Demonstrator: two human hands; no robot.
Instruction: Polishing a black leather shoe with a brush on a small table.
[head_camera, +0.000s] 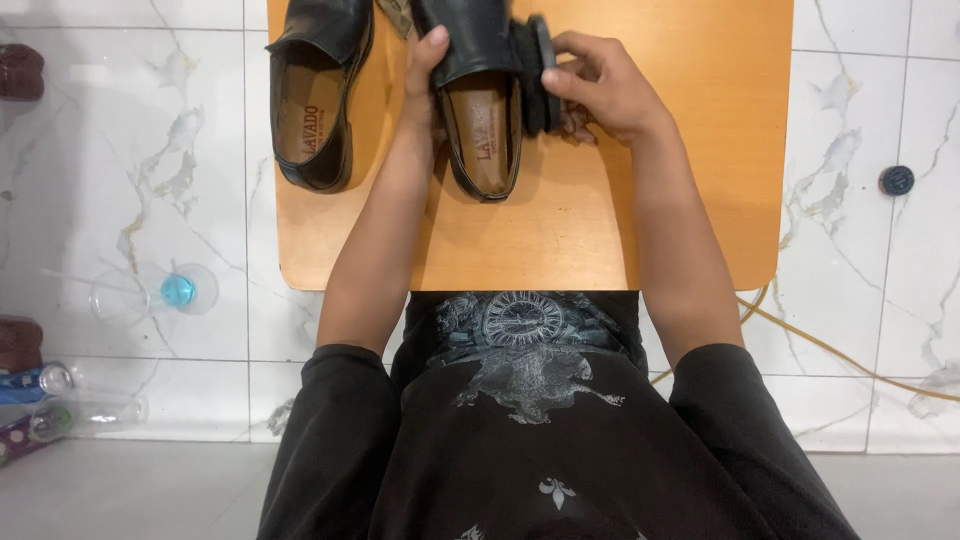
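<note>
A: Where is the shoe (480, 95) they are working on?

B: On the orange bench (560, 230), toward its far edge, heel end facing the person. The left hand (425, 75) is closed round its inner side, thumb up over the black upper. The right hand (600, 85) is curled shut on a dark brush (538, 75), pressed flat against the shoe's outer side.

A: How would you expect that shoe to handle?

B: Light enough for one hand, I'd judge. The smooth leather looks a bit slick, and the upper probably gives under pressure, while the sole and heel should be stiff. So a grip low on the side, near the sole or around the open collar, would likely steady it best. Not fragile, though the finish could scuff.

A: And the brush?

B: Small, rigid-backed, easy to pinch by its edges as the fingers do now.

A: Anything else close by?

B: A second shoe (315, 95) lies just left of the first, apart from both hands. On the marble floor (870, 120), left of the bench, sits a clear cup (155, 290) with something blue inside.
</note>
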